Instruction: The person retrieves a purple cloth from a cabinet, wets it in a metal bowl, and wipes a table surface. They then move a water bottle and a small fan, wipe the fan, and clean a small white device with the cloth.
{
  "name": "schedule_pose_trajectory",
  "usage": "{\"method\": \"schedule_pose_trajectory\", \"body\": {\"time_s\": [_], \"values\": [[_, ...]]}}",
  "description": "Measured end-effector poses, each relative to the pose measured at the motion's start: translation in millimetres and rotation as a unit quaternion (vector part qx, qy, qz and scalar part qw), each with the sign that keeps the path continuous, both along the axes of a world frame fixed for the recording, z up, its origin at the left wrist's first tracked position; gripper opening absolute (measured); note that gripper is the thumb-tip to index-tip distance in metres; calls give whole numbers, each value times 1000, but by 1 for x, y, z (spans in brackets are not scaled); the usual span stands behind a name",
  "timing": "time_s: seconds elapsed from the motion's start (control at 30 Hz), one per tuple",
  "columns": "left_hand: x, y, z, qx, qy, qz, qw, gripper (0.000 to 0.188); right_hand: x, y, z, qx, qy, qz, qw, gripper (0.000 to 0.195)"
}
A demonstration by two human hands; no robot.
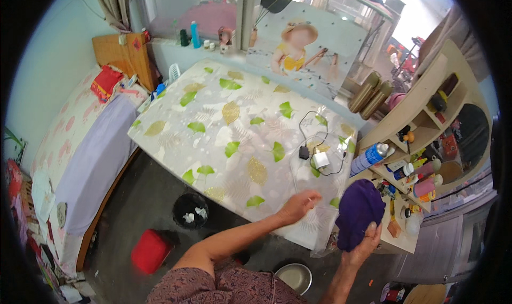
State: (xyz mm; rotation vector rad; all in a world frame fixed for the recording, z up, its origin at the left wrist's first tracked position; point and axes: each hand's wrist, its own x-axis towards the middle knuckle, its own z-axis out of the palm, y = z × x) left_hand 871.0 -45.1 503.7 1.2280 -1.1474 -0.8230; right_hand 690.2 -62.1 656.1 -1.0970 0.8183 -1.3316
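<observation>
My right hand [364, 240] grips a folded purple cloth [360, 214] by its lower right edge, beside the table's right end. Over the near right part of the table [216, 144] hovers my left hand [300, 206], fingers loosely bent; whether it holds something small cannot be told. A leaf-patterned clear cover lies on the table. Beyond my left hand, a white charger plug [320, 159] and a black adapter [304, 152] rest there with their looped cables.
A vanity shelf [370, 144] with bottles, including a blue spray can [369, 159], stands at right. On the floor are a black bin [190, 211], a red stool [150, 251] and a metal basin [294, 279]. A bed [92, 160] is at left.
</observation>
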Motion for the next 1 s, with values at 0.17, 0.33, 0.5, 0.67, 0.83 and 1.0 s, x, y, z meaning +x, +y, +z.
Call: {"method": "schedule_pose_trajectory", "body": {"time_s": [0.17,0.33,0.5,0.67,0.83,1.0], "values": [[71,87,78,-32,479,36,877,71,87,18,-34,-22,132,265,955,56],[129,122,39,130,-203,288,927,67,130,-8,-103,-230,342,302,860,50],[93,114,18,123,-514,275,803,49,119,-21,-147,-424,544,200,696,44],[108,128,12,70,-534,267,799,21,119,-22,-152,-393,543,221,708,41],[191,172,15,90,-547,362,749,12,112,-27,-145,-391,507,238,730,49],[352,262,-2,212,-566,531,594,16,116,-23,-132,-417,515,260,702,60]]}}
